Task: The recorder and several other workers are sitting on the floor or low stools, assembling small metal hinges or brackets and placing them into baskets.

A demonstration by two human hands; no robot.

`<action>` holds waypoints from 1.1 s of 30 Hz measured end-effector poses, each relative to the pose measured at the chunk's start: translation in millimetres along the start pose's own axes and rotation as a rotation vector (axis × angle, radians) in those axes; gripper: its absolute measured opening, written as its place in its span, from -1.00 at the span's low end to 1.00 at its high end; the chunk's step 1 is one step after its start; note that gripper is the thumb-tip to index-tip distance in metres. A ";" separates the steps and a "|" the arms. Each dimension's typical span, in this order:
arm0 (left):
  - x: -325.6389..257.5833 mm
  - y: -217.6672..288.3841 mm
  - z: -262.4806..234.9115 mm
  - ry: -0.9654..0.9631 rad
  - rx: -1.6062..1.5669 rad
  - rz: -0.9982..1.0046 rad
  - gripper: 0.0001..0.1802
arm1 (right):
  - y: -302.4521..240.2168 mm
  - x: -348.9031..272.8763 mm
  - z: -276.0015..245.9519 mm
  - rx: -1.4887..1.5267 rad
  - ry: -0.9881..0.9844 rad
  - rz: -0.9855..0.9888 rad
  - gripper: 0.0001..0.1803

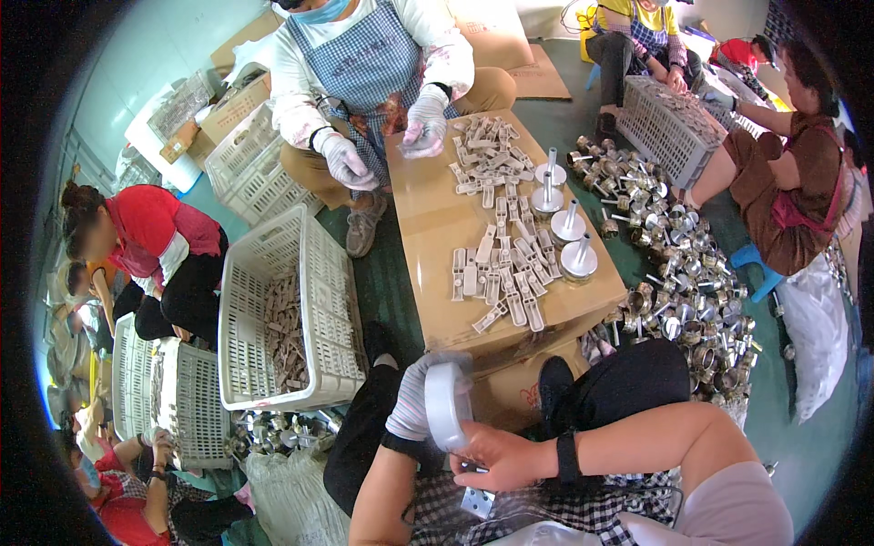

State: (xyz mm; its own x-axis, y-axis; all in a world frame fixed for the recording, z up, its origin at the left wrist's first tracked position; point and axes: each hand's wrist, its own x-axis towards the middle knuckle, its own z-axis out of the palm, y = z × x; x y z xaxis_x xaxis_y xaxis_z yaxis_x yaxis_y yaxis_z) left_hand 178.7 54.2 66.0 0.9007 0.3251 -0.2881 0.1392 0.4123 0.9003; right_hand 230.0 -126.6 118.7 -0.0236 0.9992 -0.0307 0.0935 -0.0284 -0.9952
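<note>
My left hand, in a pale knit glove, grips a round silver metal disc part by its edge, held on its side above my lap. My bare right hand, with a black wristband, presses against the disc's lower side and pinches a small flat grey metal piece beneath it. Both hands are close to my body, just before the near edge of a cardboard box table. On the box lie several grey flat pieces and three or more finished disc-and-stem parts.
A white plastic crate with grey pieces stands left of the box. A heap of shiny metal cups covers the floor to the right. A person in a checked apron and gloves sits opposite; other people sit left and right.
</note>
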 end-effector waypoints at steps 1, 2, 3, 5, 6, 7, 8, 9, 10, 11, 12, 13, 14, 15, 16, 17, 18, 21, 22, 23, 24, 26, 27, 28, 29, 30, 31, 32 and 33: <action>-0.4 1.6 1.3 -0.015 -0.073 0.037 -0.57 | -1.2 0.8 -0.1 -0.067 0.037 -0.054 -0.86; -1.3 3.4 1.7 -0.015 -0.073 0.035 -0.57 | 0.2 1.3 0.8 -0.100 0.055 -0.081 -0.86; -1.2 5.9 1.8 -0.005 0.004 0.042 -0.56 | 1.2 1.6 1.1 -0.136 0.075 -0.108 -0.86; -0.4 6.7 3.0 0.004 0.082 0.049 -0.56 | 7.5 1.7 3.0 -0.032 0.068 -0.092 -0.86; -1.1 5.5 3.5 0.020 0.109 0.072 -0.56 | 6.8 2.4 3.2 0.005 0.064 -0.088 -0.85; -1.7 5.2 3.5 0.037 0.135 0.094 -0.57 | 4.2 2.2 2.1 -0.033 0.073 -0.097 -0.85; -2.2 5.9 2.9 0.038 0.137 0.095 -0.57 | 1.9 2.5 1.6 -0.050 0.077 -0.103 -0.85; -2.1 6.1 2.7 0.031 0.073 0.078 -0.57 | 0.2 2.4 0.8 -0.069 0.082 -0.106 -0.85; -2.1 6.4 2.7 0.024 0.009 0.061 -0.58 | -0.6 2.6 0.6 -0.057 0.077 -0.091 -0.85; -2.2 7.3 3.2 0.024 0.008 0.060 -0.58 | -0.3 2.7 0.7 -0.050 0.074 -0.083 -0.85; -2.1 8.9 4.4 0.024 0.014 0.061 -0.59 | -0.4 2.8 0.5 -0.045 0.072 -0.076 -0.85; -2.0 9.8 5.1 0.024 0.019 0.061 -0.61 | 0.7 2.9 0.5 -0.054 0.071 -0.082 -0.85; -1.9 9.6 4.8 0.024 0.019 0.062 -0.61 | 2.6 2.9 1.0 -0.059 0.071 -0.085 -0.85; -1.9 9.0 4.2 0.027 0.056 0.086 -0.61 | 4.5 3.0 1.4 -0.064 0.071 -0.087 -0.85; -1.9 8.7 3.9 0.030 0.094 0.110 -0.62 | 7.2 3.0 2.5 -0.037 0.070 -0.079 -0.85; -1.7 9.1 4.4 0.030 0.093 0.111 -0.62 | 7.8 2.9 2.4 -0.024 0.069 -0.074 -0.85; -1.8 9.9 4.7 0.024 0.032 0.102 -0.62 | 7.4 3.3 2.1 -0.010 0.067 -0.070 -0.85; -1.4 9.8 3.1 0.039 -0.003 0.109 -0.62 | 0.9 4.3 -2.1 -0.038 0.064 -0.012 -0.84; -1.3 9.9 2.5 0.057 0.023 0.126 -0.62 | -0.7 4.6 -2.7 -0.046 0.067 -0.026 -0.84; -1.2 10.3 2.3 0.058 0.023 0.126 -0.62 | -0.2 5.1 -2.6 -0.049 0.069 -0.033 -0.83; -0.7 10.8 2.4 0.065 0.031 0.134 -0.61 | 0.3 5.4 -2.8 -0.053 0.071 -0.039 -0.83; -0.9 8.5 1.5 0.071 0.039 0.141 -0.60 | 5.3 5.4 -1.0 -0.061 0.058 -0.045 -0.83; -2.0 5.3 1.1 0.039 0.064 0.083 -0.59 | 6.8 4.6 0.5 -0.063 0.054 -0.047 -0.83; -2.6 3.7 1.1 0.006 0.090 0.025 -0.58 | 7.9 1.7 2.8 -0.060 0.069 -0.090 -0.83; -2.0 3.8 1.1 0.005 0.090 0.025 -0.58 | 7.9 1.0 3.2 -0.058 0.077 -0.111 -0.83; -1.9 8.2 4.0 0.014 0.072 0.049 -0.57 | 7.9 0.5 3.5 -0.055 0.085 -0.132 -0.83; -1.5 10.5 5.7 0.022 0.054 0.073 -0.56 | 6.5 1.4 2.2 -0.091 0.093 -0.126 -0.83; -1.2 10.6 5.1 0.022 0.054 0.071 -0.56 | 5.3 1.5 1.2 -0.109 0.097 -0.122 -0.82; -0.6 12.0 4.1 0.021 0.073 0.082 -0.56 | 3.4 1.7 0.1 -0.128 0.102 -0.120 -0.82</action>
State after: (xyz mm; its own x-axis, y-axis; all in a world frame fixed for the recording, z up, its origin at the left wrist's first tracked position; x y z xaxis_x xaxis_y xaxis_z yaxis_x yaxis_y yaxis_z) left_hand 181.5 55.4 78.3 0.9014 0.3734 -0.2190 0.0958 0.3214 0.9421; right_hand 230.2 -125.0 115.3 0.0581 0.9929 0.1035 0.2220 0.0883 -0.9710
